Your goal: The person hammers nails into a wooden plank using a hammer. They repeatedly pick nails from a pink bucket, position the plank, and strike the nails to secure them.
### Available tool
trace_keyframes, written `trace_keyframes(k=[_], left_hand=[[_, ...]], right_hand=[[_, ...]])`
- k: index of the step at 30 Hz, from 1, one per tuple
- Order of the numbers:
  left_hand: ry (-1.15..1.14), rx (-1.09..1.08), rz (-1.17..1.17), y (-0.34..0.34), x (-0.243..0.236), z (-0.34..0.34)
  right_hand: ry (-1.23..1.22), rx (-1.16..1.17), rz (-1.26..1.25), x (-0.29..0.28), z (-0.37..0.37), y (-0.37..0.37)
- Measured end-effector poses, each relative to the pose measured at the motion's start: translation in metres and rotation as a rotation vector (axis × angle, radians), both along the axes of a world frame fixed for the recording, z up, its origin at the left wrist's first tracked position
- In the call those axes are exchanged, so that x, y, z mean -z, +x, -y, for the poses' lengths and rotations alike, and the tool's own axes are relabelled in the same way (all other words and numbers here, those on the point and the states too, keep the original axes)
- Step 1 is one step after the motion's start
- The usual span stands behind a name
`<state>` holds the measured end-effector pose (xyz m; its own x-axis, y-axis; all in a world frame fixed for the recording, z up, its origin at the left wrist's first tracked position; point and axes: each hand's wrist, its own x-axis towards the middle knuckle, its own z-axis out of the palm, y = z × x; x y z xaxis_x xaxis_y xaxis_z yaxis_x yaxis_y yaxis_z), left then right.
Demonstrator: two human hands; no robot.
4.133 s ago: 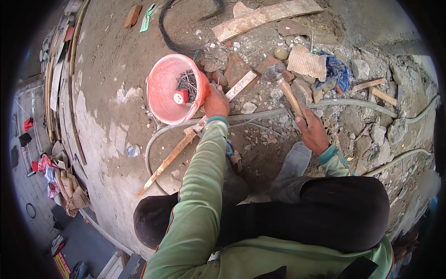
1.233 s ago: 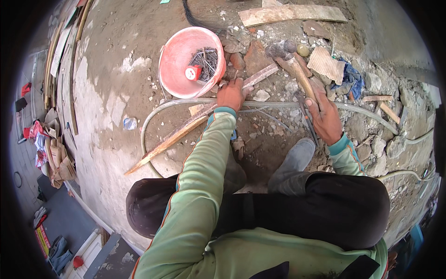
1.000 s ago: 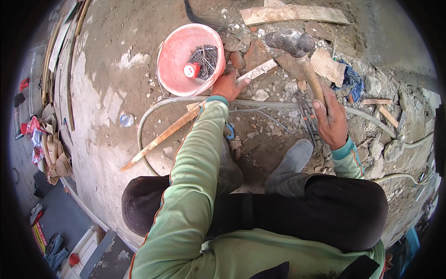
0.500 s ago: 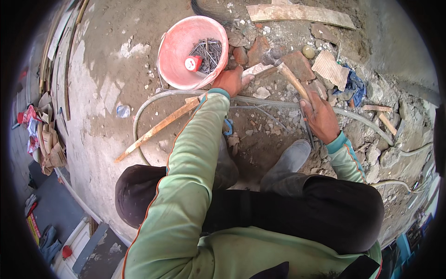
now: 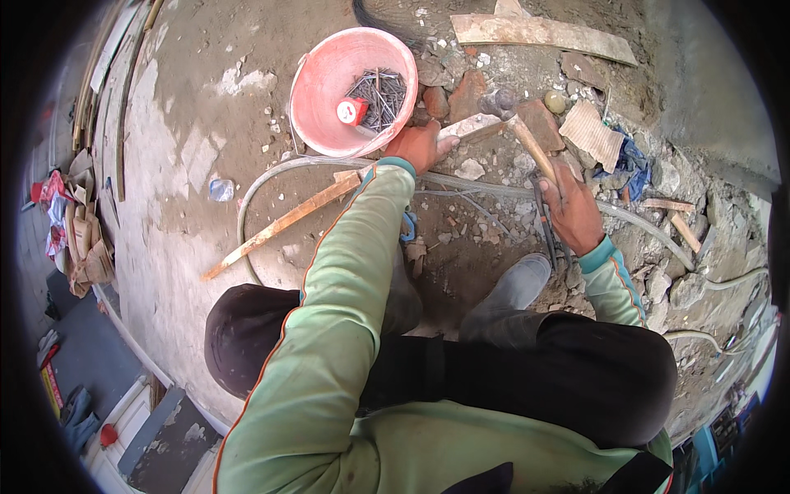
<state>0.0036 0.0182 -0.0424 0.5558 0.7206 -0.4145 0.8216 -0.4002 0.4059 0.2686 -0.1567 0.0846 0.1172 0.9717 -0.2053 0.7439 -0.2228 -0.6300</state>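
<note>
Holding the hammer (image 5: 522, 132) near the wooden strip (image 5: 470, 128), the right hand (image 5: 573, 211) has its fingers clamped round the handle (image 5: 533, 151); the left hand (image 5: 413, 148) covers the strip, fingers too hidden to tell.

Softly lit brown ground (image 5: 234, 45) meets pale cement (image 5: 160, 255) at left; smooth grey concrete (image 5: 708, 90) lies at upper right.

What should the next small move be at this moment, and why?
Probably a slight lift of the hammer, with the left hand steadying the wooden strip: the right hand grips the hammer, its head is at or near the strip's far end, and the left hand is by the bucket, apart from that head.
</note>
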Motion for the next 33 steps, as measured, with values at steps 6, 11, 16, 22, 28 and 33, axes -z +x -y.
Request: trace_keyframes(k=[6, 11, 16, 22, 28, 33], left_hand=[[-0.038, -0.027, 0.004, -0.003, -0.004, 0.0], [-0.088, -0.036, 0.0, 0.004, -0.014, -0.002], [-0.055, -0.024, -0.027, -0.001, -0.007, -0.004], [-0.057, -0.039, 0.003, -0.001, -0.011, -0.001], [0.174, -0.08, 0.049, 0.013, -0.016, 0.021], [0.25, -0.162, 0.039, 0.015, -0.006, 0.025]], right_hand=[[0.603, 0.003, 0.011, -0.045, 0.004, -0.005], [0.471, -0.083, -0.06, 0.011, 0.027, 0.007], [-0.044, 0.026, 0.03, 0.005, -0.004, 0.001], [0.164, 0.237, -0.249, 0.001, 0.025, 0.004], [0.172, 0.485, -0.458, 0.026, 0.071, 0.011], [0.188, 0.591, -0.456, 0.054, 0.098, 0.011]])
